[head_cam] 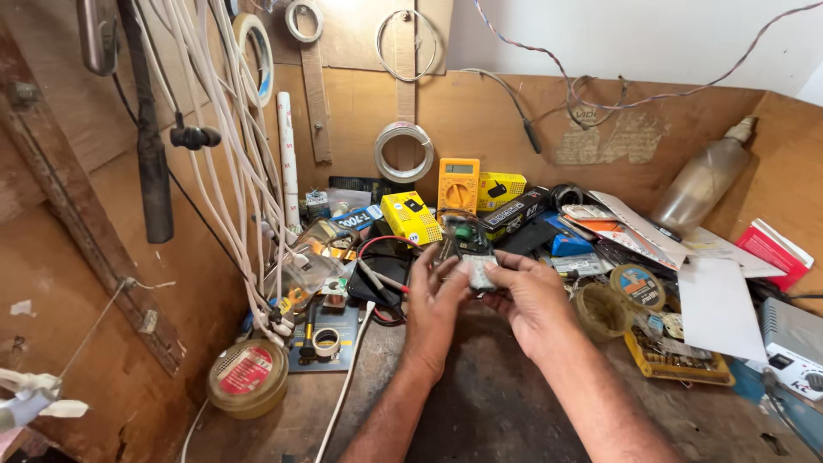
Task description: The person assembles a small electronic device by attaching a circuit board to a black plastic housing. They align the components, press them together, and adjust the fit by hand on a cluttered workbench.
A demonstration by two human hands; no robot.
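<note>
Over the middle of the wooden bench, my left hand and my right hand together hold a small grey electronic part with a green piece on top. The fingertips of both hands pinch its sides. My forearms come in from the bottom edge. Just beyond the part lie red and black probe leads and a dark pad.
A yellow multimeter and yellow boxes stand at the back. A round tin sits front left, white cables hang at left, a brown bottle leans at right. Papers, small jars and a white device crowd the right side.
</note>
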